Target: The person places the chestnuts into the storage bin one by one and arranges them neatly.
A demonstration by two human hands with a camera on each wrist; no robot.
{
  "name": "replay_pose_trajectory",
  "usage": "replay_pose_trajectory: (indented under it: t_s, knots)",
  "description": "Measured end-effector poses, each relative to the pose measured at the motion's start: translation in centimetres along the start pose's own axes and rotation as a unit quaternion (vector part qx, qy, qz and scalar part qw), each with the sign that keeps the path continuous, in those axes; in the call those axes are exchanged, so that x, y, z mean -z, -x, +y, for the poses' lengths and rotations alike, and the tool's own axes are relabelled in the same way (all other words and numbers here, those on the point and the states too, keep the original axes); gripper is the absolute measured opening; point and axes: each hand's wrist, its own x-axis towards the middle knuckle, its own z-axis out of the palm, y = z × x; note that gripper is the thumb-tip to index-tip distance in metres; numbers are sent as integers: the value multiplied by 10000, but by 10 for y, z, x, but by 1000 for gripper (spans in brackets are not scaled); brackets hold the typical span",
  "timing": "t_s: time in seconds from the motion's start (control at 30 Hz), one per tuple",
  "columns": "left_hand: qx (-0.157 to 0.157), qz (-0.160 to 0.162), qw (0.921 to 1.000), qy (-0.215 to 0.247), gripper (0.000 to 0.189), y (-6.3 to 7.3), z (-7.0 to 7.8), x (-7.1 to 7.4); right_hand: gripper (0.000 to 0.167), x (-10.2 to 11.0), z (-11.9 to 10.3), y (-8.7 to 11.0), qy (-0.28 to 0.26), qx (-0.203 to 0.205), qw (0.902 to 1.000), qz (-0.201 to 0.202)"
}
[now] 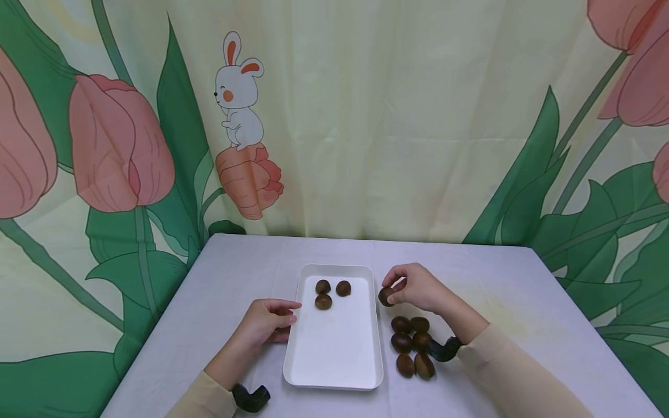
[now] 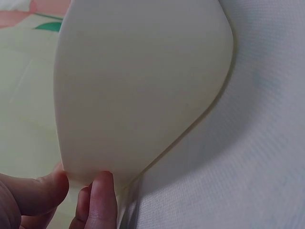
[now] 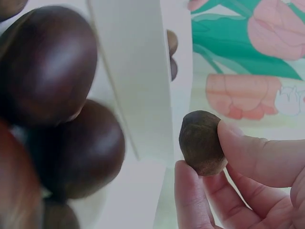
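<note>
My right hand [image 1: 418, 285] pinches a brown chestnut [image 3: 202, 143] between thumb and fingers, just off the right side of a white rectangular tray [image 1: 334, 354]. Three chestnuts [image 1: 323, 302] lie inside the tray, toward its far end. On the tray's left edge, my left hand [image 1: 263, 322] rests with its fingertips. The left wrist view shows those fingertips [image 2: 102, 183] against the tray's outer wall. Several more chestnuts [image 1: 402, 342] lie in a cluster on the table, right of the tray and below my right hand.
A white cloth covers the table [image 1: 449, 395]. Behind it hangs a curtain [image 1: 366, 116] printed with tulips and a rabbit on a carrot. Black wrist straps with camera mounts [image 1: 252, 399] sit on both wrists; the right one hangs close to the chestnut cluster.
</note>
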Motion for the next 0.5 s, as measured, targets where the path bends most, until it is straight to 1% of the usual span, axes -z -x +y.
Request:
replay_pose_trajectory:
  t_s: [0.5]
  knots:
    - [20, 24, 10000, 27, 30, 0, -1, 0, 22, -26, -27, -17, -184, 391, 9990, -96]
